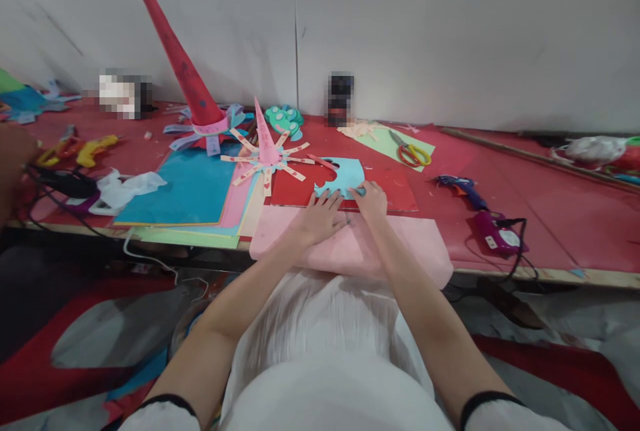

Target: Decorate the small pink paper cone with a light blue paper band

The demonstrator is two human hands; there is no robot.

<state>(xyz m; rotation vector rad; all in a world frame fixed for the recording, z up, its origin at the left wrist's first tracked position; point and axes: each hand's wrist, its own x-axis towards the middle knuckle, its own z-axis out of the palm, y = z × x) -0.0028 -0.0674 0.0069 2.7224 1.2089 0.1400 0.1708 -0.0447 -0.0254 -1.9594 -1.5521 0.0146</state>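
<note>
A light blue sheet [352, 171] with a scalloped, cut-out left edge lies on a red sheet [400, 191] in front of me. My left hand [323, 216] rests at its lower edge, fingers spread. My right hand [371, 202] is closed at the lower right corner of the blue sheet, on a small dark object too small to name. Pink material [415, 244] lies beneath both wrists at the table edge. A small pink cone with patterned strips [269, 151] stands just left of the sheets.
Scissors [411, 151] lie on green paper behind. To the right are a blue glue gun [463, 190] and a purple power block [497, 232] with a cord. Stacked coloured sheets [177, 184] and a tall red cone [180, 58] stand left. A person's hand [15, 158] shows at far left.
</note>
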